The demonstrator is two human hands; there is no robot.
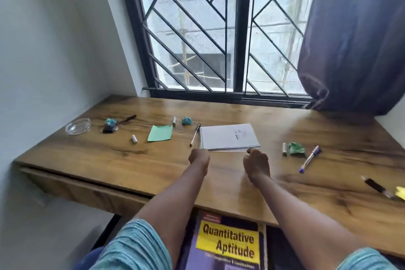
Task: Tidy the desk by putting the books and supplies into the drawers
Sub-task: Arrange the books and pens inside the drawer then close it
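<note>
Head view, one entry.

Item: notebook (229,136), spiral-bound, lying flat at mid-desk (131,160) below the window.

Handling: we are judging it light, thin and floppy, with pages likely to fan if lifted by one corner. We are rating the stiffer spiral side on the left and the near edge as the best holds, one hand at each end.

Hands: the left hand (198,158) is sitting at the near left corner and the right hand (256,160) at the near right corner. Both are showing curled fingers, but we cannot tell whether they are pinching the edge or only touching it.

Already stowed: book (228,245), lying in the open drawer (265,243).

Outstanding: pen (195,136) just left of the notebook, and marker (310,159) well to the right.
</note>
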